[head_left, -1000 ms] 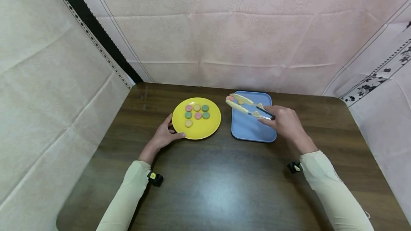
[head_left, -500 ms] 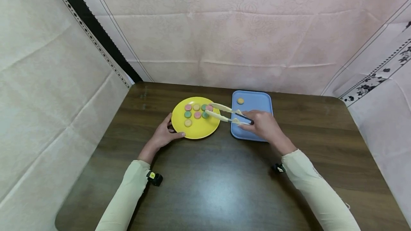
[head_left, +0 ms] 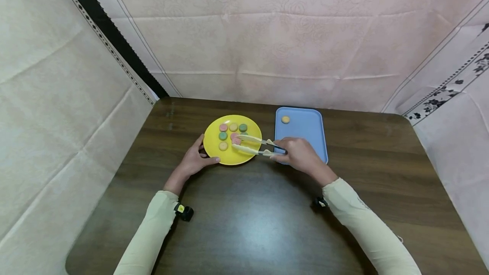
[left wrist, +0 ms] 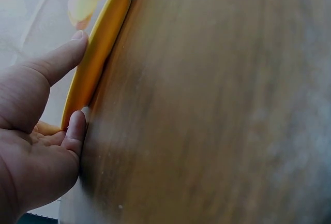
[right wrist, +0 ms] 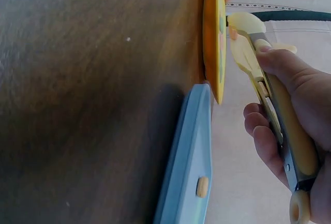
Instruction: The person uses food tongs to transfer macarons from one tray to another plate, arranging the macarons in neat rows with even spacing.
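My left hand [head_left: 195,159] holds the left rim of the yellow plate [head_left: 248,156], thumb on the edge and fingers round the side; the left wrist view shows the thumb [left wrist: 70,56] against the rim. Several small round macaron-like cookies, pink, cream and green, lie on the plate. My right hand [head_left: 302,156] grips tongs [head_left: 248,149] with pale yellow heads and metal arms. Between the tong tips, low over the plate's middle, is a pink cookie [head_left: 236,141], overlapping another pink one in the head view. The tongs partly cover a green cookie.
Right of the plate lies a blue rectangular tray [head_left: 305,128] with one cream cookie [head_left: 285,119] near its far left corner. Both stand on a dark wooden table [head_left: 229,224], with patterned cloth [head_left: 267,54] behind it.
My right hand has carried the tongs with the pink cookie leftward from over the blue tray to over the yellow plate, then slightly toward me. The left hand stays at the plate's rim.
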`<state>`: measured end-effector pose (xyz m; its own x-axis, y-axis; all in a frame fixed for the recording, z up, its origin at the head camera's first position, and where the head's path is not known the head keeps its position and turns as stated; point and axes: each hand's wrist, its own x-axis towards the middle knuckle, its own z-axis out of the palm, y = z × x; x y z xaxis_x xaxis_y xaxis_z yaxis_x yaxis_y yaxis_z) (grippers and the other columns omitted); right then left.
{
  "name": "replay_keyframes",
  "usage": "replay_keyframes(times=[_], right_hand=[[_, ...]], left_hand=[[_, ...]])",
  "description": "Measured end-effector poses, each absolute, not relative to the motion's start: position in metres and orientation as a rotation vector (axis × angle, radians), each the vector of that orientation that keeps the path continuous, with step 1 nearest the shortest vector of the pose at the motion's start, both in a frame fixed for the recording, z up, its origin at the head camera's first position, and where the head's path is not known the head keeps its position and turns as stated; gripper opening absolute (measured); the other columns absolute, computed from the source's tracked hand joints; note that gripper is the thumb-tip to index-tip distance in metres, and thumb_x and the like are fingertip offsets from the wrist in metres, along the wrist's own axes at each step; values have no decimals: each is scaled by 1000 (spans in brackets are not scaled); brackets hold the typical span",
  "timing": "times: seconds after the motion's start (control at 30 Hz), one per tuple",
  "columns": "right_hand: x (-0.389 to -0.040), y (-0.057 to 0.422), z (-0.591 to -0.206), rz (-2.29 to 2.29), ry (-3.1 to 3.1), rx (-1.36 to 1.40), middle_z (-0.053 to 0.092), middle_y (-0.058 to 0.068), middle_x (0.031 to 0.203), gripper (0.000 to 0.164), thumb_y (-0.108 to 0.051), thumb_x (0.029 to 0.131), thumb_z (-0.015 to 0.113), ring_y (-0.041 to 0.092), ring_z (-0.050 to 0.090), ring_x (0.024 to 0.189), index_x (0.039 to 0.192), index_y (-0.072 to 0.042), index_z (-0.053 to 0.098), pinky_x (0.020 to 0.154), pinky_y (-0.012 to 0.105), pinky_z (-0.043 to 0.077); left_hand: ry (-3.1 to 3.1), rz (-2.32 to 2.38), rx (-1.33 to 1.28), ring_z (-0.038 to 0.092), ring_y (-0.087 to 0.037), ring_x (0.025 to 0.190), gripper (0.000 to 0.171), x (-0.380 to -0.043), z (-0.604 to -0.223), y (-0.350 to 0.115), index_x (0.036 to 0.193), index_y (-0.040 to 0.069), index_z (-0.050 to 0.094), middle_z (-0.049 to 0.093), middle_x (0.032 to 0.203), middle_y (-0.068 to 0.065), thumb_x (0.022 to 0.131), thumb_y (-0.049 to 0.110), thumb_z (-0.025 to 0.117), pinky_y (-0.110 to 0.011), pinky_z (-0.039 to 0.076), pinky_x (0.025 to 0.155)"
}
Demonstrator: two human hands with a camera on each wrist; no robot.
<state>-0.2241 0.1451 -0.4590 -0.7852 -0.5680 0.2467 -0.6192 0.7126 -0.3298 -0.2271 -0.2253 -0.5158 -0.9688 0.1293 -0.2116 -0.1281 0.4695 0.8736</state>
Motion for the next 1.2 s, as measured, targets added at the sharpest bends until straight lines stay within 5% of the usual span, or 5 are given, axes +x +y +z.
replay_keyframes(times=[0.67,0.93,1.2], right_hand=[[-226,140,-467,580,-2841,983,76,11,105,50,-39,90,79,22,71,90,122,-2,74,77,43,58],[-224,155,-454,627,-2765,922,75,11,100,58,-39,85,84,11,58,67,127,-2,71,61,33,52],[-235,187,-431,618,-2724,754,75,15,98,63,-38,83,86,18,60,67,129,1,69,59,37,52]], left_hand=[[2466,1509,8,56,-35,122,118,-227,-517,-226,166,13,4,42,155,-19,84,34,87,-44,52,98],[2463,1514,10,56,-35,122,118,-227,-516,-226,166,14,5,41,155,-18,83,35,87,-45,51,98],[2457,1514,5,57,-35,122,119,-227,-516,-226,166,14,5,42,154,-18,83,34,87,-44,52,98]])
